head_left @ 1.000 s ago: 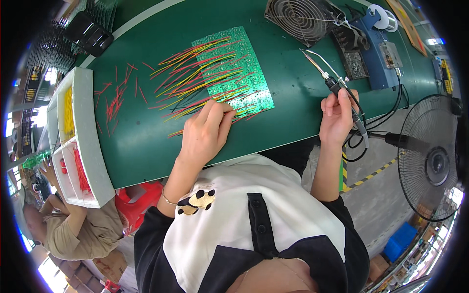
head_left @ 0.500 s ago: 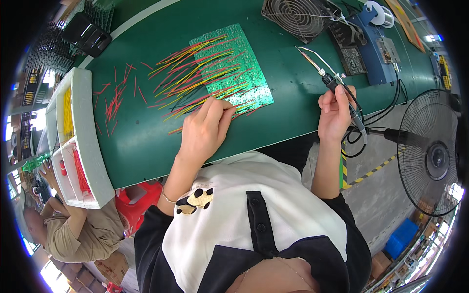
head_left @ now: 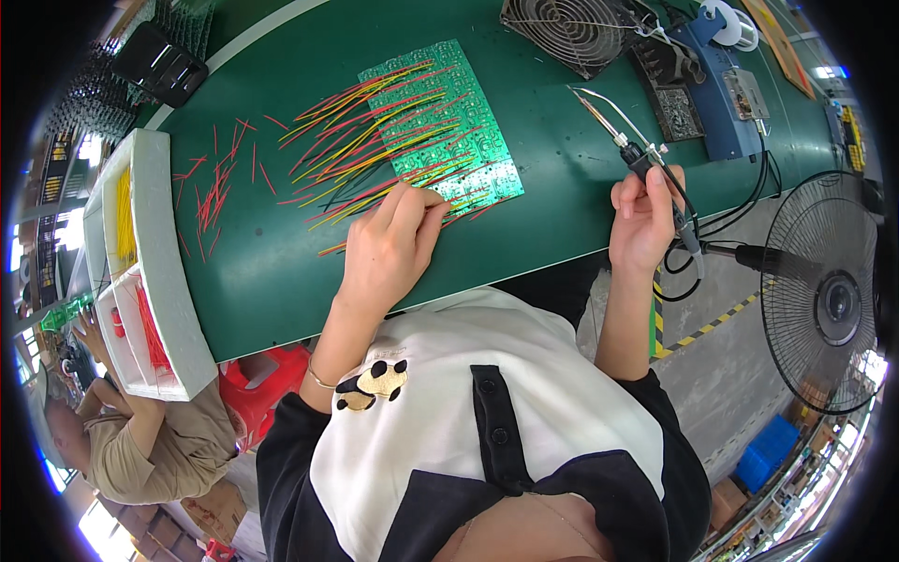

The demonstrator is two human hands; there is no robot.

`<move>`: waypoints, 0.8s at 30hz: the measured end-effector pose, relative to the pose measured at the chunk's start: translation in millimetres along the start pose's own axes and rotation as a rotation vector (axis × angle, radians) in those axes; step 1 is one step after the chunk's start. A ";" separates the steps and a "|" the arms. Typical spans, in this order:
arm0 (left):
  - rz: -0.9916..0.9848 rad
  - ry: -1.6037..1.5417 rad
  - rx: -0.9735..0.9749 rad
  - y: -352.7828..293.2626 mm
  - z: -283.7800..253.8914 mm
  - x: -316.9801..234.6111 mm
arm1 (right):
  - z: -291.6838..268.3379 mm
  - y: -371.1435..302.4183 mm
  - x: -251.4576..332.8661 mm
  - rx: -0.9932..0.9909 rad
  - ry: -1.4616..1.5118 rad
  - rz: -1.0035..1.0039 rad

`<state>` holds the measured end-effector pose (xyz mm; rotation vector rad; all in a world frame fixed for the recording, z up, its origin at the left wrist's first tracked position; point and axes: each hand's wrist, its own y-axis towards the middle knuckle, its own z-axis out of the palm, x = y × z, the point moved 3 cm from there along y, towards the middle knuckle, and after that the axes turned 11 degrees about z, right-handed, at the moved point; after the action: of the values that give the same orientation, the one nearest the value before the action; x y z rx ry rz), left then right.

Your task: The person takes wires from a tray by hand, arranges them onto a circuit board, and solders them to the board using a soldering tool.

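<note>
My left hand (head_left: pixel 393 245) rests at the near left edge of a green circuit board (head_left: pixel 482 126). Its thumb and fingers are pinched together over the board's lower rows; whatever lies between the fingertips is hidden. Red, yellow and black wires (head_left: pixel 361 140) fan out leftward from rows on the board, and a red and yellow pair (head_left: pixel 331 249) pokes out from beneath this hand. To the right, off the board, my right hand (head_left: pixel 644 220) grips a soldering iron (head_left: pixel 635 157) with a thin curved tube beside its tip. That tip points up and left above the table.
Loose red wires (head_left: pixel 217 192) lie left of the board. A white foam box (head_left: pixel 178 253) holds yellow and red wires at the table's left edge. Behind stand a square fan (head_left: pixel 567 33) and a blue soldering unit (head_left: pixel 726 122) with a solder spool. A floor fan (head_left: pixel 833 295) is at right.
The board, wires and foam box appear slightly farther left in the picture, as the view has shifted a little. Both hands keep nearly the same pose, and the iron stays off the board.
</note>
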<state>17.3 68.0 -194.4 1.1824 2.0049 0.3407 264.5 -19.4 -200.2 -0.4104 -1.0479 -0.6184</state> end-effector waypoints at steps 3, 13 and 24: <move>-0.010 -0.005 0.006 0.2 -0.3 -0.8 | 0.3 -4.3 1.2 0.058 0.031 0.011; -0.005 -0.005 0.016 -0.1 -0.6 -0.9 | 3.2 -9.0 -0.1 0.160 -0.026 0.031; -0.018 -0.011 0.018 0.9 -1.3 -1.6 | 2.2 -12.9 -3.4 0.225 -0.018 0.067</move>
<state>17.4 67.3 -192.3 1.1743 2.0123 0.3074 253.3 -27.0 -201.9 -0.2539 -1.1033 -0.4319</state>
